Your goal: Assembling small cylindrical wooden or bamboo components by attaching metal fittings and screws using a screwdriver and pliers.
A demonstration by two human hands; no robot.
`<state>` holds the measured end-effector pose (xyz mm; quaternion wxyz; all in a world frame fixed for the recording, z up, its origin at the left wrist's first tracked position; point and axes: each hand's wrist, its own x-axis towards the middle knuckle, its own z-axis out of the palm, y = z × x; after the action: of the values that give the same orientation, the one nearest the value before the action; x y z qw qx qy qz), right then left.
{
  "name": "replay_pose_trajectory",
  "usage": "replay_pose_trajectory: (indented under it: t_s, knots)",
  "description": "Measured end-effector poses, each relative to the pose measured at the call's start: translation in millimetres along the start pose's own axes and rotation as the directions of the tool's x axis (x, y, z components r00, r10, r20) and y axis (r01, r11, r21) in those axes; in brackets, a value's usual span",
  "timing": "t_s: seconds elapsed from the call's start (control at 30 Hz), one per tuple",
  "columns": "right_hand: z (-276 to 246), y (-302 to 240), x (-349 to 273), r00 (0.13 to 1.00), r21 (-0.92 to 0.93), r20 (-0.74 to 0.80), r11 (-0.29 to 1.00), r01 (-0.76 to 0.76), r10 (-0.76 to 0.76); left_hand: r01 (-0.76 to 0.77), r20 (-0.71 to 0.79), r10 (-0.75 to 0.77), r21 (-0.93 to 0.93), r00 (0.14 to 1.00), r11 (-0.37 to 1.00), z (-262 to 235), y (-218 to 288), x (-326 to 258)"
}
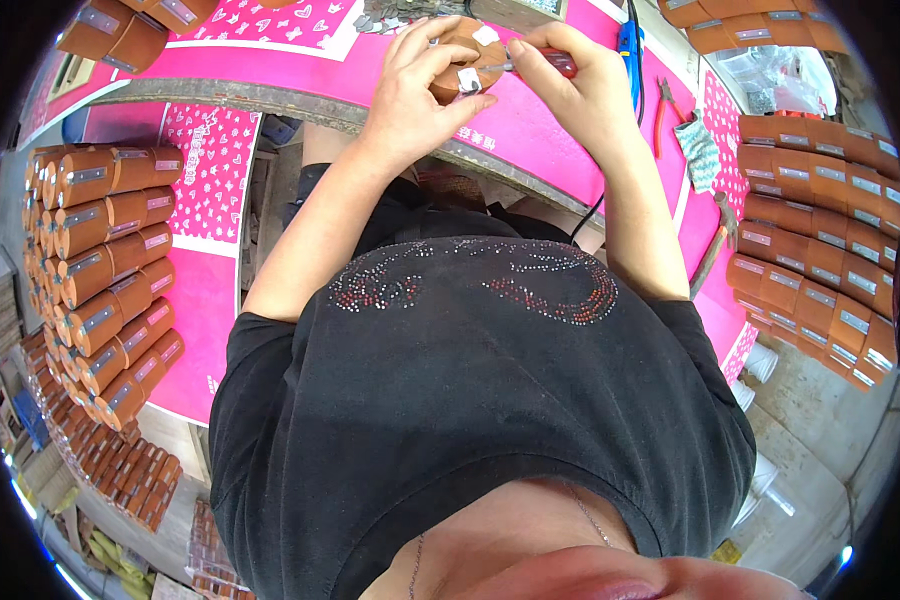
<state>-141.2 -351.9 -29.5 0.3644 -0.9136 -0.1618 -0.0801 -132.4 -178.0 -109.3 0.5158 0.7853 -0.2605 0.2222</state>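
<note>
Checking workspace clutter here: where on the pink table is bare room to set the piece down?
Bare pink table lies just below the hands, left hand, right hand, and beside the red pliers. The stacked brown pieces crowd the right side.

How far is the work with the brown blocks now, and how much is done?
Done, it seems: rows of brown blocks with metal plates stacked at the left, more at the right. In hand: the left hand holds one block on the pink table, while the right hand works a red-handled tool at its plate. How many remain I cannot tell.
</note>
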Motion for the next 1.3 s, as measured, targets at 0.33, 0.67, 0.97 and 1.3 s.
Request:
replay_pose_trajectory:
  t_s: [0.33,0.67,0.97,1.3]
  knots:
    - [3,-7,12,0.992,-0.041,0.111,0.997,0.069,-0.064,0.035,0.044,-0.035,-0.002,0.998,0.999,-2,-6,-3]
    - [-12,-29,40,0.898,-0.167,0.426,0.966,0.196,-0.108,-0.002,0.006,0.002,-0.015,1.000,1.000,-2,-6,-2]
    - [-21,-34,58,0.792,-0.343,0.574,0.817,0.464,-0.209,0.010,-0.004,-0.010,-0.011,1.000,1.000,-3,-3,-3]
    - [-13,-78,75,0.693,-0.432,0.708,0.860,0.272,0.136,-0.005,-0.019,0.005,-0.007,1.000,1.000,0,-5,-4]
